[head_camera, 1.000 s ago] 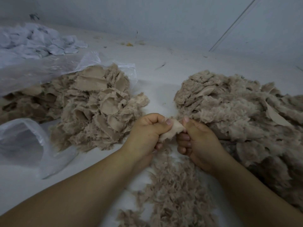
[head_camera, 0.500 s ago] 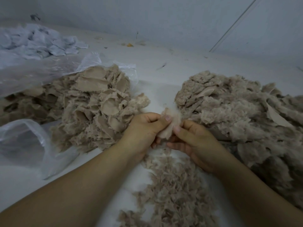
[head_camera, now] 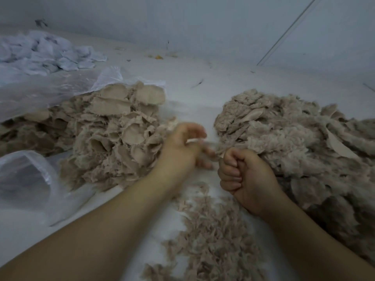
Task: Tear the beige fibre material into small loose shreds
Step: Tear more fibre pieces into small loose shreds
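Observation:
A heap of flat beige fibre pieces (head_camera: 113, 134) lies at the left, spilling from a clear plastic bag. A larger, fluffier beige heap (head_camera: 300, 151) fills the right side. Small loose shreds (head_camera: 209, 236) lie scattered on the white surface between my forearms. My left hand (head_camera: 180, 151) is blurred and pinches a thin strip of beige fibre (head_camera: 194, 140) between thumb and fingers. My right hand (head_camera: 243, 177) is curled into a fist just right of it, at the edge of the right heap; whether fibre sits inside the fist is hidden.
A clear plastic bag (head_camera: 46, 90) lies over the left heap, and another bag's open mouth (head_camera: 24, 179) sits near the left edge. Pale blue-white scraps (head_camera: 46, 53) are piled at the far left. A wall (head_camera: 203, 27) bounds the white surface at the back.
The piece held between both hands has come apart. My hands have pulled away from each other, the left moving up-left with a strip, the right dropping into a closed fist.

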A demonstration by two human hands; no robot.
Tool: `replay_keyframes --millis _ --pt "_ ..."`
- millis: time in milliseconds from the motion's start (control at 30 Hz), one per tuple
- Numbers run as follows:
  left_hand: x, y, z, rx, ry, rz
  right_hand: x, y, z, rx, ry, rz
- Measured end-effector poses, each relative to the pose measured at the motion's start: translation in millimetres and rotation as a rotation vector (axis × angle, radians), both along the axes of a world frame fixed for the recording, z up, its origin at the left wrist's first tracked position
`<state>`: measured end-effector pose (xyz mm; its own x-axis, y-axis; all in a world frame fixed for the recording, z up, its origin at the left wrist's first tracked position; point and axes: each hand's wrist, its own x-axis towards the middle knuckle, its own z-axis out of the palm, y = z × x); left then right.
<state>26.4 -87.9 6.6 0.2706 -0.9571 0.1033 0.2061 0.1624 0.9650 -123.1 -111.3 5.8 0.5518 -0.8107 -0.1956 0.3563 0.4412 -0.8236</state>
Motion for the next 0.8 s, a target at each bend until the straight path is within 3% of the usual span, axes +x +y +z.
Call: replay_keyframes --millis 100,167,300,400,500,567,667,800 --pt "-9.1 -5.3 -12.7 -0.095 -0.849 -0.133 -1.6 -1.0 -1.4 0.022 -0.041 0.006" --pt "-10.9 -8.1 -13.1 -0.122 -1.071 -0.251 -1.6 -1.7 -1.9 0.025 -0.051 -0.002" --pt "-11.5 -6.6 -14.2 -0.058 -1.001 -0.151 0.3 -2.1 -5.7 0.012 -0.035 -0.069" --pt "-3.3 -2.5 -12.8 0.074 -0.618 -0.049 2.0 -4.9 -10.5 0.048 -0.038 -0.136" --pt "-1.2 0.0 -9.8 0.071 -0.466 -0.013 4.3 -6.4 -12.0 0.045 -0.037 -0.147" --pt "-5.7 -2.8 -11.7 0.067 -0.51 0.033 4.2 -5.8 -12.0 0.04 -0.033 -0.136" --pt "-10.0 -5.3 -16.0 0.001 -0.771 0.083 3.4 -4.9 -10.9 0.017 -0.021 -0.114" --pt "-7.8 -5.8 -22.8 -0.124 -0.854 0.046 5.6 -3.7 -8.4 -0.016 0.018 -0.105"
